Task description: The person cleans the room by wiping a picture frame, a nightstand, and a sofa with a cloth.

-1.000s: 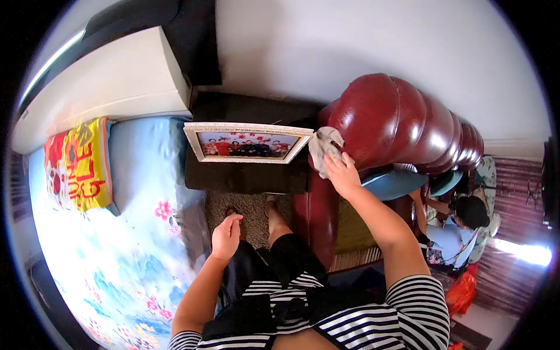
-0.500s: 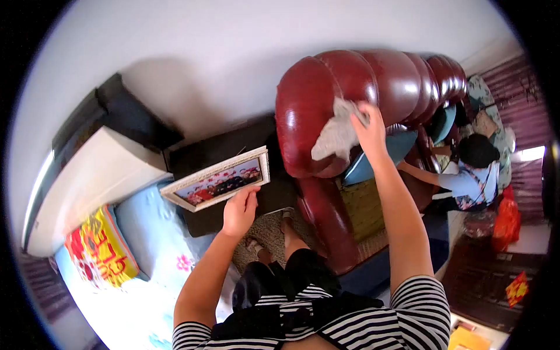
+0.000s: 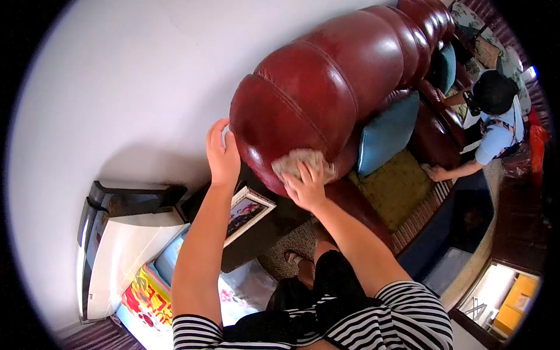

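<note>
A crumpled beige cloth (image 3: 297, 162) lies under my right hand (image 3: 306, 185), whose fingers press it against the rounded end of a dark red leather sofa (image 3: 303, 81). My left hand (image 3: 223, 156) holds nothing. Its fingers are apart and rest at the sofa's wall-side edge, with the fingertips partly out of sight. Below that hand, partly behind my left forearm, a white-framed picture (image 3: 248, 213) leans tilted over a dark cabinet (image 3: 265, 233).
Blue cushions (image 3: 389, 135) and a green seat pad (image 3: 394, 189) are on the sofa. Another person (image 3: 499, 122) bends over its far end at right. A bed with a pale headboard (image 3: 131, 251) and a yellow-red pillow (image 3: 149, 297) stands at lower left.
My left hand has left the picture frame and moved up to the sofa's edge. My right hand has brought the hanging cloth down onto the leather. The view has shifted closer to the sofa.
</note>
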Action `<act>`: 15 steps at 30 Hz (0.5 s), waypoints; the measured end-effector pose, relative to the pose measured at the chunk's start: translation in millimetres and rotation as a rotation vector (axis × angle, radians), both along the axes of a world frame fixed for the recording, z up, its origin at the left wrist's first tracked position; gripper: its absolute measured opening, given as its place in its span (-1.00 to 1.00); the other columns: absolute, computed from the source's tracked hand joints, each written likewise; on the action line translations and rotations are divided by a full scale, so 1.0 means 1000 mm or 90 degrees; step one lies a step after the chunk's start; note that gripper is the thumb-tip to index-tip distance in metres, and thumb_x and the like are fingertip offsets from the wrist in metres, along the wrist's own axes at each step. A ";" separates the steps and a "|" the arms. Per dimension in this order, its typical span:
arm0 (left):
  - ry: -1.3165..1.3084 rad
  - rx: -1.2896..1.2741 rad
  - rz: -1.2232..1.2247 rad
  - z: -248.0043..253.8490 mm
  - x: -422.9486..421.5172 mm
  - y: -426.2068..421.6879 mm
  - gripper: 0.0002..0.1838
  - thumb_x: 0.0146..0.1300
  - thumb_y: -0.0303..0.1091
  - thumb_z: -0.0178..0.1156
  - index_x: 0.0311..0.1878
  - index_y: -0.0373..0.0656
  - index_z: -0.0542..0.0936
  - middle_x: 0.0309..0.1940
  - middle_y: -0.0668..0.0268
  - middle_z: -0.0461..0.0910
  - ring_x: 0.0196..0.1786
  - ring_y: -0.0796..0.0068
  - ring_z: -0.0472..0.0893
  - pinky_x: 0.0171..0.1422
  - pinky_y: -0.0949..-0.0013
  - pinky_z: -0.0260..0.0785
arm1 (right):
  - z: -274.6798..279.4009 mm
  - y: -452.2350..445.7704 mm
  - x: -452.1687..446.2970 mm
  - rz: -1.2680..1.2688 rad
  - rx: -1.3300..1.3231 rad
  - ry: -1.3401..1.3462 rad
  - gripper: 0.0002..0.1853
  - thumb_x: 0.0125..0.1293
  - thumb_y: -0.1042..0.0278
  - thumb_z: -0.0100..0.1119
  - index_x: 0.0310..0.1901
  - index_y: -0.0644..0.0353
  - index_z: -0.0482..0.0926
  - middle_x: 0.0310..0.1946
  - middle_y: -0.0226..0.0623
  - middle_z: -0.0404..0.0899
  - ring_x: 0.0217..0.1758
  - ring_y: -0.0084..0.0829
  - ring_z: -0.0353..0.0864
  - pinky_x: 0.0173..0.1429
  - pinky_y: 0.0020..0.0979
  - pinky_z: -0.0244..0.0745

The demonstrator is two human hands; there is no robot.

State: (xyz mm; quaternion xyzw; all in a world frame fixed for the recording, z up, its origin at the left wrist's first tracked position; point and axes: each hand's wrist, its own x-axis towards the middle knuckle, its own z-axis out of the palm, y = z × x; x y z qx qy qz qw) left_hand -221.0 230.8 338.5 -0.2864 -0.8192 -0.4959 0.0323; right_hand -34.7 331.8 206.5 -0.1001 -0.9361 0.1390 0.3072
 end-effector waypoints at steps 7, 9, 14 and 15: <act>-0.092 0.045 0.096 -0.032 -0.019 0.040 -0.68 0.31 -0.44 -0.11 0.08 -0.32 0.42 0.11 0.05 0.39 0.18 0.14 0.36 0.31 0.24 0.16 | -0.005 0.018 0.000 0.023 -0.072 0.026 -0.55 0.08 0.23 0.24 0.07 -0.25 0.46 0.21 -0.20 0.25 0.30 -0.05 0.13 0.35 0.22 -0.06; -0.134 0.091 0.101 -0.039 -0.023 0.046 -0.67 0.33 -0.43 -0.12 0.10 -0.34 0.41 0.12 0.05 0.38 0.20 0.18 0.34 0.32 0.26 0.14 | 0.035 0.041 -0.032 -0.010 -0.106 0.011 -0.55 0.08 0.31 0.21 0.06 -0.19 0.47 0.23 -0.18 0.26 0.31 -0.05 0.16 0.35 0.21 -0.05; -0.198 0.195 0.212 -0.025 -0.032 0.066 -0.71 0.36 -0.42 -0.16 0.08 -0.35 0.34 0.07 0.12 0.35 0.16 0.28 0.33 0.31 0.32 0.11 | 0.111 0.090 -0.125 0.015 -0.032 0.046 -0.56 0.11 0.36 0.12 0.09 -0.03 0.45 0.21 -0.23 0.35 0.33 -0.21 0.22 0.36 0.11 -0.06; -0.194 0.197 0.215 -0.028 -0.036 0.070 -0.71 0.36 -0.42 -0.16 0.08 -0.35 0.34 0.07 0.12 0.35 0.16 0.28 0.33 0.31 0.32 0.11 | 0.118 0.097 -0.142 0.043 -0.019 0.041 -0.57 0.12 0.36 0.12 0.08 -0.01 0.44 0.19 -0.25 0.38 0.32 -0.24 0.24 0.36 0.10 -0.05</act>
